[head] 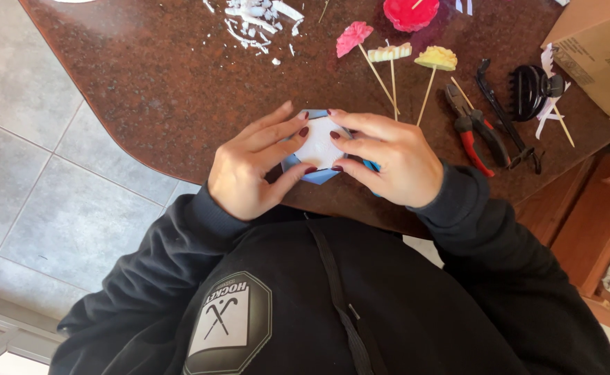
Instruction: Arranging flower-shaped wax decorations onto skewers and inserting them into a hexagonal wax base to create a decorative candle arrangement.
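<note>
Both hands press on a folded paper piece (321, 147), white on top with blue edges, lying near the front edge of a dark reddish-brown table (159, 90). My left hand (253, 167) holds its left side, thumb and fingers pinching the paper. On the right side, my right hand (388, 160) grips it with fingertips on the white face. The nails are painted dark red. Black sleeves cover both arms.
Beyond the hands stand three paper flowers on thin sticks: pink (354, 36), cream (390, 52), yellow (436, 58). A red flower shape (410, 12) lies farther back. White paper scraps (256, 21), red-handled pliers (477, 132), a black hair clip (530, 90) and a cardboard box (600, 48) lie around.
</note>
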